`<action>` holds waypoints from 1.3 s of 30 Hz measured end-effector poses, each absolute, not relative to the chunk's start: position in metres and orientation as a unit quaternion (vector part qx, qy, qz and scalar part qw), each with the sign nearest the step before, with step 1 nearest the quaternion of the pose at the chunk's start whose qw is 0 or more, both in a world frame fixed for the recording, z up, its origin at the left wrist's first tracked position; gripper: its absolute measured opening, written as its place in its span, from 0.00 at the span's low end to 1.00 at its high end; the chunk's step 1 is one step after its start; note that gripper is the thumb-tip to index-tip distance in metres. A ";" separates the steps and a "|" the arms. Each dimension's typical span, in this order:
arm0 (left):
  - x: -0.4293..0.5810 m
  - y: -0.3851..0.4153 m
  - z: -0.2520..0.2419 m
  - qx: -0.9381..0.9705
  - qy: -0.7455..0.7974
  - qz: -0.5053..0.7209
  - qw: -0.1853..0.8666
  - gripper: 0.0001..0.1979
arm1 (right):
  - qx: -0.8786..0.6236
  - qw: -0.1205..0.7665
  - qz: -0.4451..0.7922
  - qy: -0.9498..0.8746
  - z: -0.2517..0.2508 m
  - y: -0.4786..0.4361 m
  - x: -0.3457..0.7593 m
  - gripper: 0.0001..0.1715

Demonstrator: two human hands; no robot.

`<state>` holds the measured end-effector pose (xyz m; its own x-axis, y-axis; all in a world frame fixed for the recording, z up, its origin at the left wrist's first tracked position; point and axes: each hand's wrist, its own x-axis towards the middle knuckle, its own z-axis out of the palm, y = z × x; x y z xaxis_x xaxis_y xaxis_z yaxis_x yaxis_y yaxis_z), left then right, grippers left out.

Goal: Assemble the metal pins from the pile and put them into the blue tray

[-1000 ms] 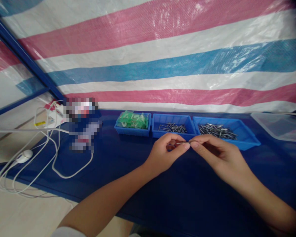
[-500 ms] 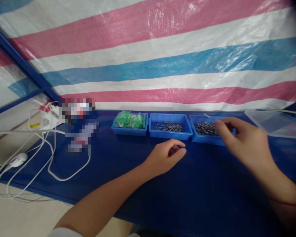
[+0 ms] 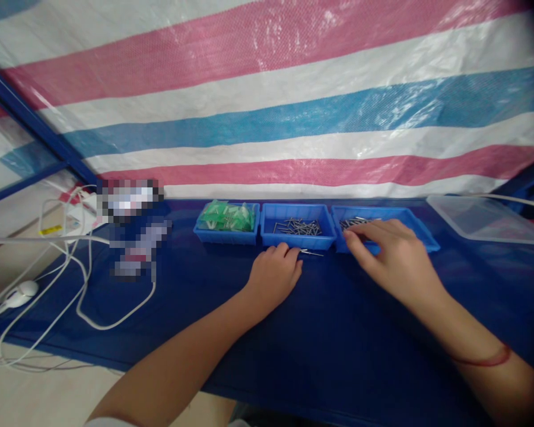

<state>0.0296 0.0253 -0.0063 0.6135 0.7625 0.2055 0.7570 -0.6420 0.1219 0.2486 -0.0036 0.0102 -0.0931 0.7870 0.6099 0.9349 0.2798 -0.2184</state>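
My left hand [image 3: 276,273] rests low over the blue table, its fingers curled down and closed at a thin metal rivet [image 3: 311,253] that pokes out to the right of the fingertips. Just beyond it stands the middle blue bin [image 3: 298,242], holding loose silver rivets [image 3: 300,227]. My right hand [image 3: 394,258] reaches over the right blue bin [image 3: 420,234], thumb and forefinger drawn together at its left side, close to more metal rivets [image 3: 358,222]. What those fingertips hold, if anything, is hidden.
A left blue bin [image 3: 226,238] holds green and clear plastic pieces [image 3: 226,214]. A clear plastic lid [image 3: 485,220] lies at the right. White cables [image 3: 86,284] and blurred items [image 3: 142,246] lie at the left. A striped sheet [image 3: 267,124] hangs behind.
My left hand has moved left and lowered its fingers to the rivet on the table. My right hand has shifted left and down into the right bin; the rivet it pinched no longer shows.
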 end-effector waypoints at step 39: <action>0.034 0.026 0.000 0.698 0.347 0.431 0.454 0.07 | -0.530 0.479 0.279 -0.642 -0.010 -0.014 0.207 0.09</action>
